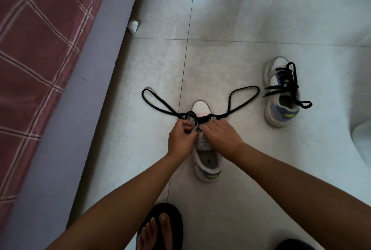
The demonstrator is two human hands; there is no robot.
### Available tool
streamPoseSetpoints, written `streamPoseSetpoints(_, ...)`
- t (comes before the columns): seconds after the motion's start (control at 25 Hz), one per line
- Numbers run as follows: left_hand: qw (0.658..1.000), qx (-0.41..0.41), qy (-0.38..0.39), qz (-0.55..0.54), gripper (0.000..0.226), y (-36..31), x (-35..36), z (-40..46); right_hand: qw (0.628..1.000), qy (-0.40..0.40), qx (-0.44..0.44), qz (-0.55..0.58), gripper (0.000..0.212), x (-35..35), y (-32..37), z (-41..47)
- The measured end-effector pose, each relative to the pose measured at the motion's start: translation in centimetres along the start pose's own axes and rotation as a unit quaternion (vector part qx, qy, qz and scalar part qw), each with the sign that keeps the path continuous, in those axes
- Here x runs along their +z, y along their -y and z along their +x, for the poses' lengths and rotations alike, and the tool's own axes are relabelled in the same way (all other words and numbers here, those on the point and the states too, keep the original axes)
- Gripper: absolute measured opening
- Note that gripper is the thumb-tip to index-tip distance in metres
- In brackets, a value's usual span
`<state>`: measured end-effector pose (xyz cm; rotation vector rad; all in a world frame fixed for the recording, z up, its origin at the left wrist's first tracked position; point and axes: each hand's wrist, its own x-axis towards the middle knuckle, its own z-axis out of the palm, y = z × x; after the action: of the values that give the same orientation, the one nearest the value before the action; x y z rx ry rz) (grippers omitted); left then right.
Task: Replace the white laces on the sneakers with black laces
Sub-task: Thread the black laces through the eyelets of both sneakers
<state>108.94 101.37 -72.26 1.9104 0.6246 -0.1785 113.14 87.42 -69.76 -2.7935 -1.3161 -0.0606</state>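
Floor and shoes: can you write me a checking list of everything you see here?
Surface: pale tiled floor, grout lines showing.
Job's things: near sneaker partly laced, its black lace trailing out both sides; far sneaker already in black laces.
Clutter: crumpled white scrap by the bed.
Grippers: left hand and right hand both pinch at the lacing.
Cables: nothing seen.
Surroundings: bed with checked red cover; foot in black sandal.

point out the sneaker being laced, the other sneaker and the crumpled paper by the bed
sneaker being laced (207,166): head view, on its insole near the heel.
other sneaker (281,118): head view, on its heel side panel.
crumpled paper (133,26): head view, on its middle.
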Motion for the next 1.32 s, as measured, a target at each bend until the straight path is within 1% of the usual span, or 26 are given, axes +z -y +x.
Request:
streamPoseSetpoints(0.04, 1.000, -0.003, -0.001, -0.013, 0.021, 0.1, 0.0, 0.0, 0.999, 0.012, 0.042, 0.027, 0.024, 0.2, 0.3, 0.5)
streamPoseSetpoints(0.08, 1.000, -0.006, -0.001, -0.027, 0.021, 0.2, -0.1, 0.0, 0.994, 0.042, 0.090, 0.040, 0.026, 0.2, 0.5, 1.1)
streamPoseSetpoints(0.16, 0.999, -0.015, -0.001, -0.045, 0.021, 0.5, -0.2, -0.1, 0.982, 0.121, 0.140, 0.040, 0.017, 0.8, 0.8, 1.8)
streamPoseSetpoints(0.2, 0.998, -0.020, 0.000, -0.051, 0.021, 0.5, -0.2, -0.1, 0.977, 0.145, 0.147, 0.046, 0.018, 1.4, 0.7, 1.9)
streamPoseSetpoints(0.24, 0.998, -0.026, 0.002, -0.059, 0.021, 0.6, -0.3, -0.1, 0.975, 0.159, 0.147, 0.053, 0.021, 1.7, 0.7, 2.0)
streamPoseSetpoints(0.4, 0.997, -0.036, 0.004, -0.075, 0.022, 0.4, -0.5, -0.1, 0.968, 0.163, 0.178, 0.070, 0.024, 2.0, 1.3, 2.7)
streamPoseSetpoints(0.44, 0.997, -0.030, 0.001, -0.065, 0.024, 0.3, -0.4, -0.4, 0.967, 0.155, 0.185, 0.076, 0.022, 1.7, 1.5, 2.7)
streamPoseSetpoints(0.48, 0.999, -0.023, -0.008, -0.042, 0.027, 0.2, -0.1, -0.7, 0.971, 0.120, 0.186, 0.087, 0.020, 1.4, 1.7, 2.5)
streamPoseSetpoints(0.56, 0.999, -0.013, -0.026, 0.038, 0.032, 0.0, 0.6, -1.3, 0.983, -0.027, 0.151, 0.102, 0.011, 1.2, 1.9, 1.7)
streamPoseSetpoints(0.6, 0.997, -0.009, -0.025, 0.077, 0.032, -0.2, 1.1, -1.6, 0.984, -0.092, 0.118, 0.100, 0.010, 1.1, 1.8, 1.2)
streamPoseSetpoints(0.64, 0.995, -0.003, -0.018, 0.099, 0.032, -0.3, 1.5, -1.6, 0.982, -0.137, 0.089, 0.096, 0.013, 1.1, 1.7, 0.8)
streamPoseSetpoints(0.72, 0.995, 0.000, -0.010, 0.100, 0.035, -0.5, 1.9, -1.4, 0.978, -0.177, 0.045, 0.102, 0.011, 1.1, 1.4, 0.2)
streamPoseSetpoints(0.8, 0.994, -0.020, -0.020, 0.101, 0.046, -0.5, 1.8, -1.3, 0.973, -0.200, 0.011, 0.118, 0.009, 0.8, 1.0, -0.7)
streamPoseSetpoints(0.88, 0.992, -0.039, -0.016, 0.116, 0.065, -0.1, 1.0, -1.1, 0.968, -0.207, -0.023, 0.144, 0.019, 0.2, 0.8, -2.0)
streamPoseSetpoints(0.92, 0.992, -0.034, -0.004, 0.121, 0.071, -0.1, 0.6, -1.1, 0.966, -0.196, -0.042, 0.162, 0.021, -0.1, 0.7, -2.6)
streamPoseSetpoints(0.96, 0.991, -0.005, 0.009, 0.135, 0.072, 0.0, 0.1, -1.4, 0.966, -0.174, -0.051, 0.185, 0.018, -0.2, 0.7, -3.2)
streamPoseSetpoints(1.0, 0.984, 0.050, 0.027, 0.167, 0.067, 0.0, -0.2, -1.8, 0.966, -0.135, -0.036, 0.219, 0.013, -0.4, 0.6, -3.4)
streamPoseSetpoints(1.04, 0.969, 0.127, 0.044, 0.205, 0.059, -0.1, -0.4, -2.1, 0.958, -0.094, 0.014, 0.270, 0.007, -0.5, 0.6, -3.5)
streamPoseSetpoints(1.08, 0.950, 0.204, 0.059, 0.230, 0.049, -0.2, -0.5, -2.5, 0.935, -0.067, 0.097, 0.335, 0.004, -0.6, 0.5, -3.5)
streamPoseSetpoints(1.12, 0.935, 0.260, 0.069, 0.231, 0.039, -0.4, -0.3, -2.7, 0.895, -0.064, 0.190, 0.399, 0.003, -0.5, 0.3, -3.4)
streamPoseSetpoints(1.16, 0.933, 0.280, 0.077, 0.213, 0.032, -0.7, 0.0, -2.8, 0.847, -0.069, 0.270, 0.453, 0.003, -0.5, 0.0, -3.3)
streamPoseSetpoints(1.2, 0.943, 0.267, 0.085, 0.179, 0.026, -1.2, 0.1, -2.8, 0.801, -0.070, 0.325, 0.498, 0.004, -0.5, -0.2, -3.2)
streamPoseSetpoints(1.24, 0.959, 0.231, 0.093, 0.138, 0.021, -1.6, 0.3, -2.6, 0.764, -0.065, 0.358, 0.533, 0.005, -0.5, -0.5, -3.2)
streamPoseSetpoints(1.32, 0.982, 0.141, 0.104, 0.073, 0.017, -2.2, 0.6, -2.4, 0.700, -0.060, 0.391, 0.595, 0.008, -0.5, -0.9, -3.4)
